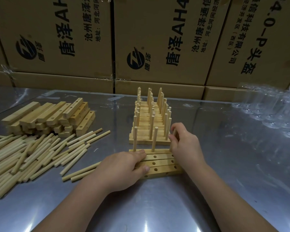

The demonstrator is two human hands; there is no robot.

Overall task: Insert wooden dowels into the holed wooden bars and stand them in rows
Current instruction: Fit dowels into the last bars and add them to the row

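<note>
Several holed wooden bars (161,162) lie side by side on the metal table in front of me. The farthest one carries two upright dowels (154,139) at its left end and middle. My right hand (185,146) pinches a third dowel (174,132) standing at that bar's right end. My left hand (122,168) lies flat on the left ends of the bars, pressing them down. Behind them stands a long block of finished bars with upright dowels in three rows (151,118).
A heap of loose dowels (32,153) lies at the left, with a stack of holed bars (49,118) behind it. Two dowels (80,173) lie beside my left hand. Cardboard boxes (157,39) wall the back. Clear plastic wrap (271,108) sits at the right.
</note>
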